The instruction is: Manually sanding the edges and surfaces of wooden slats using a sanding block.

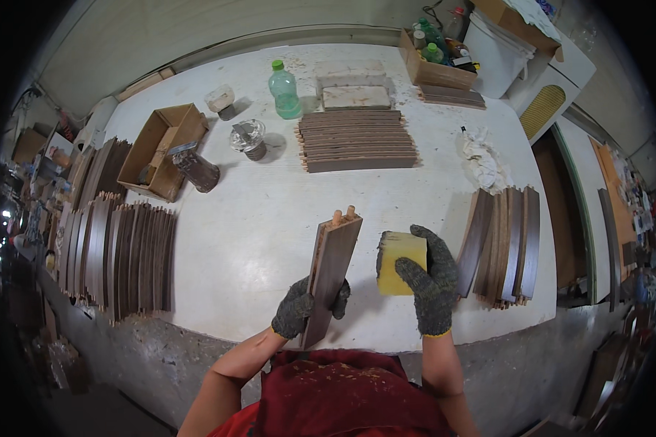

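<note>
In a dark knitted glove, my left hand [294,309] grips a brown wooden slat [332,273] near its lower end, thumb on one side and fingers on the other. The slat is tilted up, and two pale dowels [344,215] stick out of its top end. My right hand [434,280], gloved too, is closed on a yellow sanding sponge [401,264] with a dark, worn edge. Sponge and slat are apart. To the right of my right hand stands a row of similar slats [504,244].
More slats stand at the left [116,255], and a stack [357,142] lies mid-table. Farther back are a green bottle [286,91], a foil-covered cup [249,138], a brown jar [197,169] and an open cardboard box [131,164]. A crumpled white cloth [482,159] lies at right.
</note>
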Action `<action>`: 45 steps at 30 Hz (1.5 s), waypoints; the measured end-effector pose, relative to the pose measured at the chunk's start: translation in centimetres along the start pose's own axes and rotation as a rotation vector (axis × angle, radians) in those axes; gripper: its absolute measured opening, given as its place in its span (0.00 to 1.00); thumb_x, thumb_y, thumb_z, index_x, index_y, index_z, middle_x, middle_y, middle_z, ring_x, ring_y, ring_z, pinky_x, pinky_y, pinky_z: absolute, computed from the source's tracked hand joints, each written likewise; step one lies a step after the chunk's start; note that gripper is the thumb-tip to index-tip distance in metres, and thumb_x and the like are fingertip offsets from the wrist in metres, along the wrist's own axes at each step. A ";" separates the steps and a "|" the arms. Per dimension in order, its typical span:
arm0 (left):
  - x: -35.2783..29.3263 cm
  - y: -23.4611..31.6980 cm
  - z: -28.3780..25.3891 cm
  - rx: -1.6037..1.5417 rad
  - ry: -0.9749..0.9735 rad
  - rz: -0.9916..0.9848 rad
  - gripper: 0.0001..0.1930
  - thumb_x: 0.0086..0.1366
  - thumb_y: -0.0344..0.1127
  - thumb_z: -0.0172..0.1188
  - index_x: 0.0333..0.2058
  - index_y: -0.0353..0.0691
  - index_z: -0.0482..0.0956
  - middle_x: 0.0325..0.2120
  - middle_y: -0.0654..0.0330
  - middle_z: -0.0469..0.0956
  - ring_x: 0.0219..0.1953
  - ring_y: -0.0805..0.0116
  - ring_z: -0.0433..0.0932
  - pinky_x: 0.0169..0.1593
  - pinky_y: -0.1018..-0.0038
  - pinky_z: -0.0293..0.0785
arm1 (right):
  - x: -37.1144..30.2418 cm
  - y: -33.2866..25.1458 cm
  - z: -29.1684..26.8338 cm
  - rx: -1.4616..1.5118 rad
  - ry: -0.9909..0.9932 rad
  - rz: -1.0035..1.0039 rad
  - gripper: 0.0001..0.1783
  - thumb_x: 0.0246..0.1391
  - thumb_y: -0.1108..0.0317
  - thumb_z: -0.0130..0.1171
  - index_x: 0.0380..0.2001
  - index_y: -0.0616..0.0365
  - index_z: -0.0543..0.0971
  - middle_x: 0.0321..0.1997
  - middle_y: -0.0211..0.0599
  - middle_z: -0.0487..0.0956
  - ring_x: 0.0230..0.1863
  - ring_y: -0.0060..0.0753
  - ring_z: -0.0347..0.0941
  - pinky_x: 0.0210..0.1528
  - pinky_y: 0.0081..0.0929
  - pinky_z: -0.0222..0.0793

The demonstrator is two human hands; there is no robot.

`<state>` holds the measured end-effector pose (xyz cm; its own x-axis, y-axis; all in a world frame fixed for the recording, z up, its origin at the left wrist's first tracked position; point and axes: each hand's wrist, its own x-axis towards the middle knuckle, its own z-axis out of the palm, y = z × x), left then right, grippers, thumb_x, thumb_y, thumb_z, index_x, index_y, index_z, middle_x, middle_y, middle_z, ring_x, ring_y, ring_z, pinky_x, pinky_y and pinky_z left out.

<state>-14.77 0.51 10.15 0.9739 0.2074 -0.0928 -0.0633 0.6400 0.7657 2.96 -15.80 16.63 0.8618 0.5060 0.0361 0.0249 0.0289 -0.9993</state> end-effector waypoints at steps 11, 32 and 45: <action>-0.4 0.7 -0.9 0.367 -0.072 0.087 0.50 0.52 0.50 0.77 0.68 0.36 0.61 0.51 0.59 0.73 0.41 0.70 0.75 0.47 0.70 0.73 | 0.0 -6.1 0.8 -0.107 -0.121 -0.188 0.31 0.45 0.70 0.74 0.53 0.64 0.76 0.50 0.40 0.79 0.50 0.31 0.77 0.54 0.29 0.73; 0.3 0.2 -2.5 0.956 -0.045 0.293 0.48 0.51 0.44 0.77 0.68 0.37 0.62 0.59 0.50 0.71 0.60 0.57 0.70 0.62 0.65 0.66 | -1.6 -5.9 -2.1 -0.086 -0.400 -0.116 0.29 0.43 0.64 0.76 0.49 0.60 0.78 0.48 0.41 0.79 0.50 0.37 0.77 0.52 0.32 0.73; 1.6 0.1 1.6 -0.153 0.134 0.033 0.32 0.68 0.62 0.54 0.55 0.37 0.71 0.40 0.56 0.76 0.35 0.65 0.76 0.42 0.68 0.74 | -3.0 -1.4 -2.5 0.408 -0.127 0.225 0.40 0.38 0.67 0.77 0.57 0.67 0.74 0.52 0.39 0.78 0.51 0.32 0.74 0.54 0.29 0.72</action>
<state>-12.90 -0.25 11.12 0.9336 0.3203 -0.1604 -0.1376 0.7341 0.6649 1.58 -19.56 17.89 0.7534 0.6392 -0.1540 -0.3781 0.2296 -0.8968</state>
